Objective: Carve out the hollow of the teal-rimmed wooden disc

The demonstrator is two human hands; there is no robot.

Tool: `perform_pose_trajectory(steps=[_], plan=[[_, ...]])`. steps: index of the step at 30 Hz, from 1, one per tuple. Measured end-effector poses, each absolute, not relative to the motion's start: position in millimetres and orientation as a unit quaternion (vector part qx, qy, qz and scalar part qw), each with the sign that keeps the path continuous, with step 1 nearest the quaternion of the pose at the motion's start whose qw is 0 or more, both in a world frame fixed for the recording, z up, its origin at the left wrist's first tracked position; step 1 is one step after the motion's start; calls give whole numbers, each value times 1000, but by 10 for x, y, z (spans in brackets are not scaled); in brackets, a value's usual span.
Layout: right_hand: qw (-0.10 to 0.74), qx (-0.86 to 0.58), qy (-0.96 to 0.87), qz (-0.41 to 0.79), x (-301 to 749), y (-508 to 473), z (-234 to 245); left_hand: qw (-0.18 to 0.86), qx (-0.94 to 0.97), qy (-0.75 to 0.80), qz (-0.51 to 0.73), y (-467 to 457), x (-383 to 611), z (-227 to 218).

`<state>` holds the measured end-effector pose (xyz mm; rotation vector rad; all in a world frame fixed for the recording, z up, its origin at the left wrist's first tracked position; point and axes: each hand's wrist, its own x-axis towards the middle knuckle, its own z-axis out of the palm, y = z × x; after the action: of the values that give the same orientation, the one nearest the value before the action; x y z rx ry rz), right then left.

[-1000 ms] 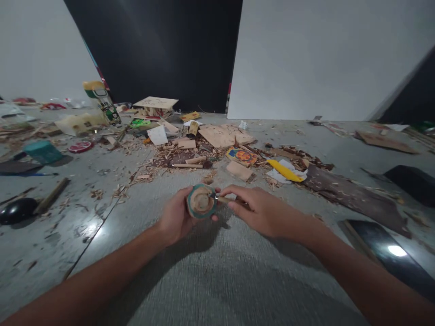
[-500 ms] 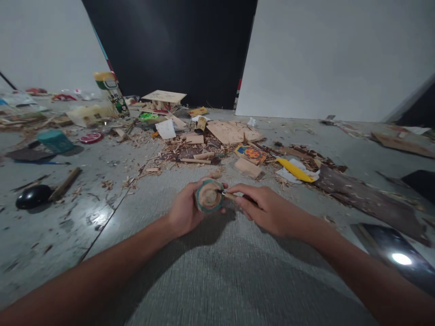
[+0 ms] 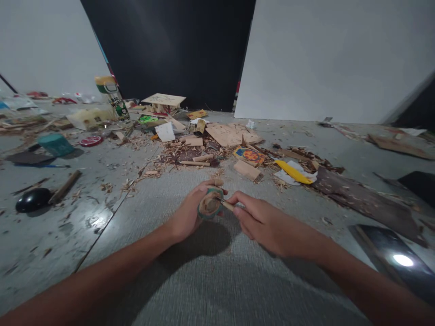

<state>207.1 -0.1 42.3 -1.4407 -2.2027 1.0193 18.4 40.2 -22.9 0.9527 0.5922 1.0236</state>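
1. I saw the left hand [image 3: 188,213] clenched around a small round wooden cup with a teal rim [image 3: 209,204]. It held the cup just above the floor, hollow facing the camera.
2. The right hand [image 3: 261,222] pinched a thin wooden-handled carving tool [image 3: 227,205], its tip at the cup's rim.
3. I judged the cup light and stiff, perhaps slick on the paint. It seemed best gripped around its outer wall, fingers clear of the hollow.
4. Below lay a grey textured mat [image 3: 210,280].
5. Pale wood shavings [image 3: 176,151] and a yellow utility knife [image 3: 294,171] lay well beyond, before a white wall [image 3: 322,59].
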Motion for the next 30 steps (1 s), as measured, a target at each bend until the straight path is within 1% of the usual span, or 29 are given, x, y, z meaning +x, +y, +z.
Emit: perform_pose_trajectory(steps=[4,6,12,17,20,30], plan=[[155,-497,-735,435,2086,30,472,724,429,270,468,377,183,-192],[151,-491,-727,455,2079,32,481,724,423,265,476,363,180,-165],[145,-503,-726,447,2049,4,470,720,424,260,484,364,177,-155],[121,-510,-683,509,2042,22,506,702,419,247,520,374,180,-182],[108,-511,-670,528,2034,33,534,709,412,242,519,375,177,-191],[110,-513,-664,533,2035,40,528,709,432,244,502,364,163,-190]])
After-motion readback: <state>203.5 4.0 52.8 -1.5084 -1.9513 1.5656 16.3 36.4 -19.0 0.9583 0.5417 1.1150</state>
